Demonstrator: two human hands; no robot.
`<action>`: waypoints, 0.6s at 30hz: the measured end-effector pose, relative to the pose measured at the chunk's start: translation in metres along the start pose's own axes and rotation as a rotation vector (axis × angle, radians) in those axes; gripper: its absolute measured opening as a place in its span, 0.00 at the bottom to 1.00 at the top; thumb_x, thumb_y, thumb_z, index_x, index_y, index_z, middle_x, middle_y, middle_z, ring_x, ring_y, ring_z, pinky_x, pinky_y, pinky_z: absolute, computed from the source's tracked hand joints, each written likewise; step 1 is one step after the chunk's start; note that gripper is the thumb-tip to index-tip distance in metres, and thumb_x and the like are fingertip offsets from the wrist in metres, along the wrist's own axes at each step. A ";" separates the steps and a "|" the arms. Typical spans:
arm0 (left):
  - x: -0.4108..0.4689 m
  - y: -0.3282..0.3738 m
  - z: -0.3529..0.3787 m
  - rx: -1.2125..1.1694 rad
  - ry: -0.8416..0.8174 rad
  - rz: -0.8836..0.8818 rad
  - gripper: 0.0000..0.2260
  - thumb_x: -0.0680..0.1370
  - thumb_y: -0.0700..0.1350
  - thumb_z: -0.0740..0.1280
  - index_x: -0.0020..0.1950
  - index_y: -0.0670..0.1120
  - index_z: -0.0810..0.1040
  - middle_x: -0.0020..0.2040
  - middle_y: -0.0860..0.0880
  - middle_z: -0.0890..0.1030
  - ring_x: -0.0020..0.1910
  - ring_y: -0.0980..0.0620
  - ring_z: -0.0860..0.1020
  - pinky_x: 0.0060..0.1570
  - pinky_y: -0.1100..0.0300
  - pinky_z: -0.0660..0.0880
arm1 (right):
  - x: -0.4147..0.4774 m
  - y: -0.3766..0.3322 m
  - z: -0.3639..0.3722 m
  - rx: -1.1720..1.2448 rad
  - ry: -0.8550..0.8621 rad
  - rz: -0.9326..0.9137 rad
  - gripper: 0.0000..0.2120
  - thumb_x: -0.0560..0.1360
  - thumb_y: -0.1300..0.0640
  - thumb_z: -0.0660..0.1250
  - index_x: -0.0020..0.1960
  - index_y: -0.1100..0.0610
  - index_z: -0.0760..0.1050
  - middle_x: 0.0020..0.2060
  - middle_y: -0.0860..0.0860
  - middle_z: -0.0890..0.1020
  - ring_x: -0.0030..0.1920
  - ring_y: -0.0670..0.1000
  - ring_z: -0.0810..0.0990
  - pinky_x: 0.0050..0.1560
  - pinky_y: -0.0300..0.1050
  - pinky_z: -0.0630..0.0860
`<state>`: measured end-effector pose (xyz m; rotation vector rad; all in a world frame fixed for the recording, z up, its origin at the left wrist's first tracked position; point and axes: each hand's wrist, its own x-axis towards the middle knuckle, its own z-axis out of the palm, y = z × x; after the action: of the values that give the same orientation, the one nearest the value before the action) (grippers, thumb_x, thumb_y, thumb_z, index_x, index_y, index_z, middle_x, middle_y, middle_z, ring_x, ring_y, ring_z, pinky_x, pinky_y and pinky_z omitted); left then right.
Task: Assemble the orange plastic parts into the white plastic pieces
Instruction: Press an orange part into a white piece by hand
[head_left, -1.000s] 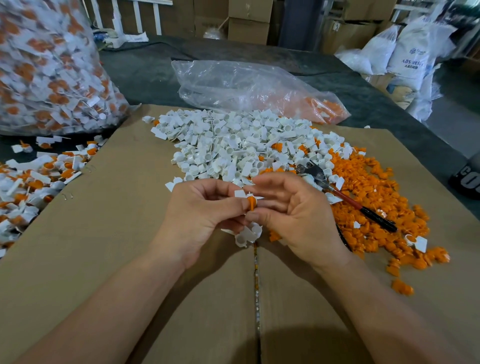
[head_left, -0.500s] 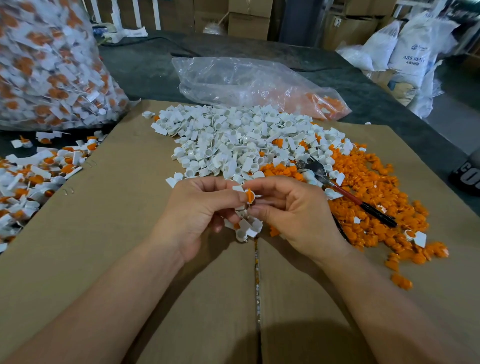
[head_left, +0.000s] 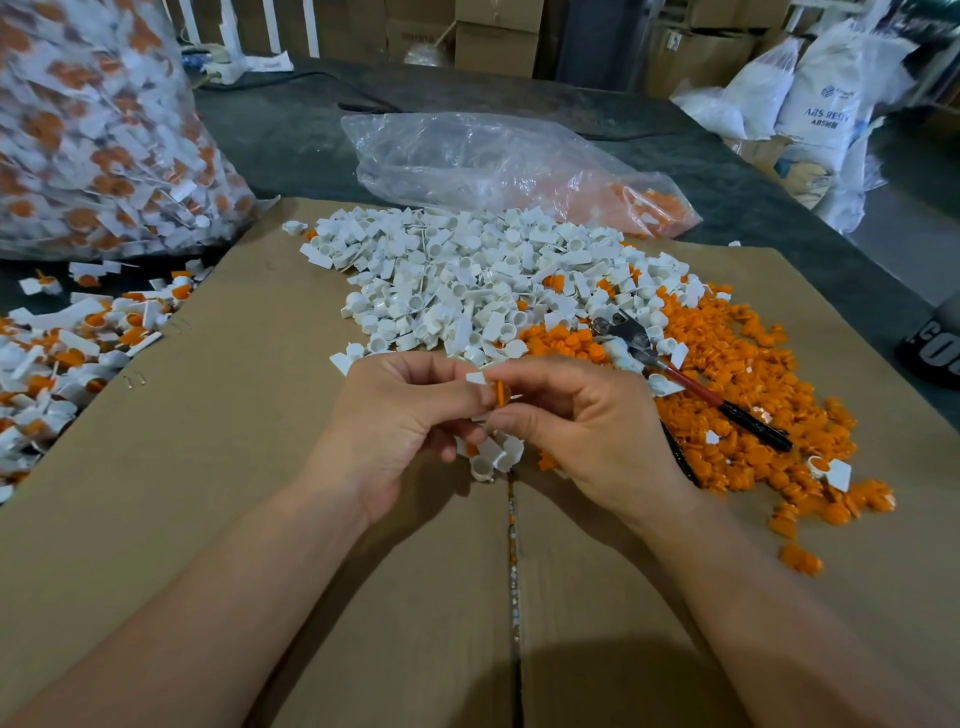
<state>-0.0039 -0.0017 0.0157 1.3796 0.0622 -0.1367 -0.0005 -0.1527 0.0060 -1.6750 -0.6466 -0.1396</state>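
On the dark table (head_left: 291, 140) lies a flattened cardboard sheet (head_left: 234, 467) heaped with white plastic pieces (head_left: 457, 275), orange plastic parts (head_left: 737, 374) and pliers (head_left: 693, 387), a slack clear bag (head_left: 493, 161) behind.

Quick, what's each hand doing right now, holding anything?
Left hand: pinches a white plastic piece.
Right hand: pinches an orange plastic part at that piece.

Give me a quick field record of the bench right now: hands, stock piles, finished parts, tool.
left hand: pinches a white piece
right hand: pinches an orange part against it
white pile: on cardboard, beyond the hands
orange pile: right of white pile
hand tool: lying on orange pile
finished stock: loose heap far left, full bag behind it
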 end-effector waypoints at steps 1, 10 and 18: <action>-0.001 0.000 0.000 0.011 0.002 0.010 0.06 0.66 0.31 0.70 0.31 0.41 0.78 0.25 0.46 0.78 0.21 0.54 0.74 0.18 0.68 0.66 | 0.000 0.001 0.000 -0.005 0.010 -0.004 0.15 0.67 0.66 0.70 0.50 0.52 0.78 0.42 0.41 0.84 0.40 0.41 0.83 0.43 0.31 0.76; -0.001 0.000 0.000 0.050 -0.044 0.056 0.12 0.67 0.29 0.69 0.27 0.43 0.80 0.25 0.45 0.78 0.22 0.54 0.75 0.21 0.67 0.70 | -0.002 0.003 -0.001 -0.079 0.028 -0.026 0.22 0.67 0.65 0.70 0.57 0.49 0.72 0.40 0.36 0.82 0.42 0.40 0.82 0.43 0.31 0.76; 0.001 0.001 0.000 -0.034 -0.020 0.015 0.07 0.61 0.34 0.71 0.26 0.44 0.78 0.24 0.46 0.76 0.21 0.54 0.74 0.20 0.67 0.70 | 0.005 -0.018 -0.032 -0.301 0.138 0.211 0.22 0.58 0.38 0.67 0.51 0.39 0.75 0.43 0.38 0.80 0.44 0.36 0.80 0.43 0.28 0.74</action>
<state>-0.0030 -0.0012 0.0163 1.3442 0.0372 -0.1366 0.0029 -0.1797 0.0309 -1.9923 -0.3538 -0.2067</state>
